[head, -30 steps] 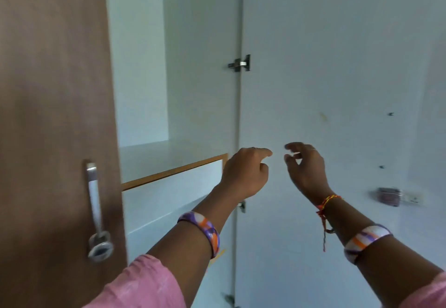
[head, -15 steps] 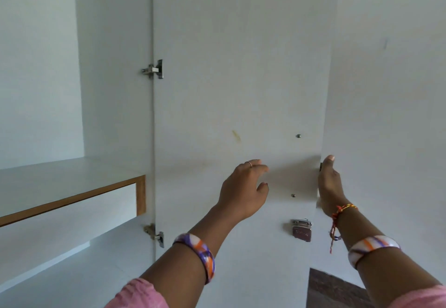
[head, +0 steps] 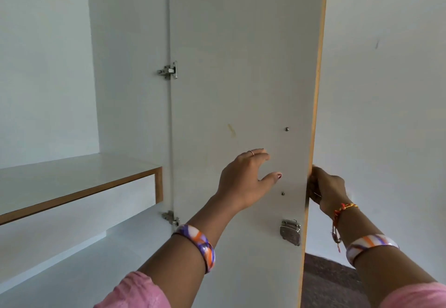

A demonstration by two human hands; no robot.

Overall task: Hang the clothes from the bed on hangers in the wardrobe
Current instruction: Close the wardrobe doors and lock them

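At the wardrobe door (head: pixel 241 66), swung open and seen from its white inner face, the right hand (head: pixel 327 190) curls round the wood-trimmed far edge, apparently on an outer handle hidden behind the panel. Left hand (head: pixel 243 179) hovers just before the inner face, fingers spread and holding nothing. To the left, a white shelf (head: pixel 72 179) lies inside the wardrobe.

I observe the wardrobe door (head: pixel 241 90) swung open. Left hand (head: pixel 243 179), fingers spread, sits at the door's inner face; contact unclear. Right hand (head: pixel 328 189) curls round the door's outer edge. Shelf (head: pixel 72 177) lies left of the door
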